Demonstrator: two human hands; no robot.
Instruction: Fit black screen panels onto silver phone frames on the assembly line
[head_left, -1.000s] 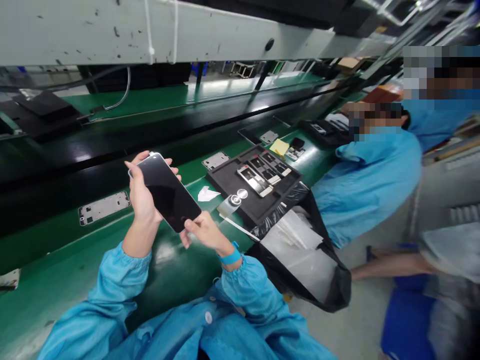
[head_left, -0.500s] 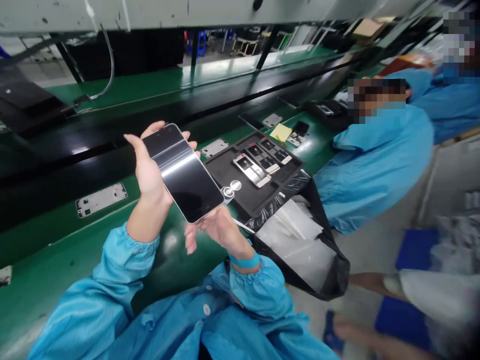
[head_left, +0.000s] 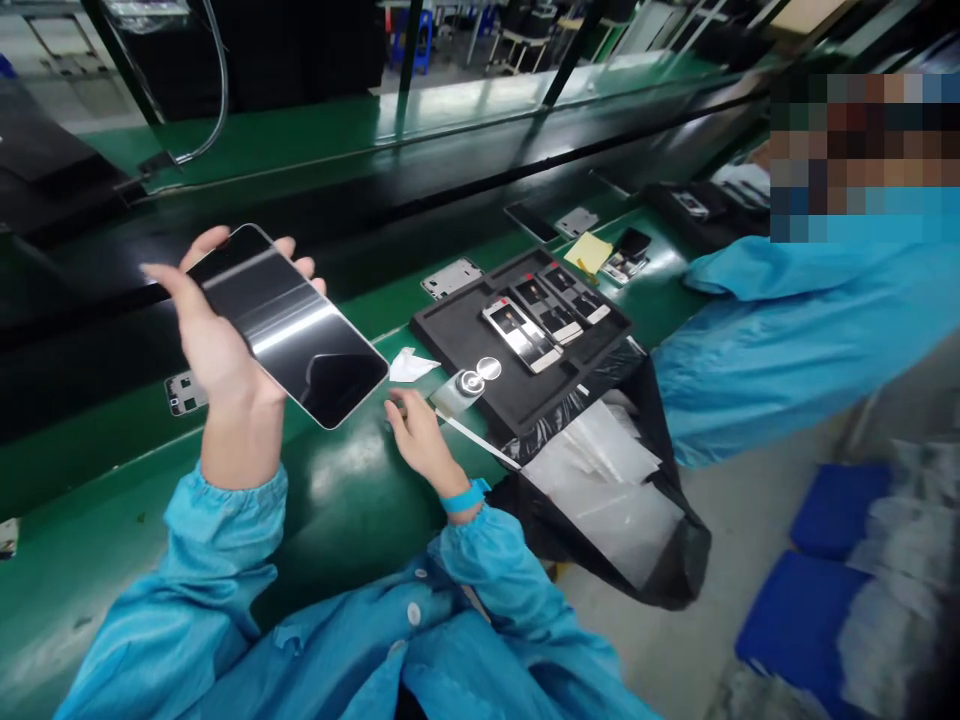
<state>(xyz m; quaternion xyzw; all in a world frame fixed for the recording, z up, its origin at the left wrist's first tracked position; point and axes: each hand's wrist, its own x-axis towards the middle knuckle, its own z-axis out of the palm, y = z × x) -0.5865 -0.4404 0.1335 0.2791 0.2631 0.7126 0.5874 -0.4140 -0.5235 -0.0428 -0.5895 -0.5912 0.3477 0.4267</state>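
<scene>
My left hand [head_left: 214, 340] holds a black phone [head_left: 289, 325] by its edges, screen up and tilted, above the green bench [head_left: 352, 500]. My right hand [head_left: 420, 440] is off the phone and rests low on the bench, fingers curled near a thin white strip [head_left: 480, 445]. Whether those fingers pinch anything I cannot make out. A scrap of white paper [head_left: 412, 365] and two small round metal pieces [head_left: 478, 377] lie just beyond that hand.
A black foam tray [head_left: 465, 340] with several phones stands right of my hands. A black bag [head_left: 660, 560] holding clear film hangs off the bench edge. Metal frames [head_left: 452, 277] lie on the belt. A co-worker in a blue sleeve [head_left: 787, 340] sits at the right, near a yellow note [head_left: 589, 252].
My right hand let go of the phone's lower end and dropped to the bench. My left hand carried the phone leftward. The view tilted down.
</scene>
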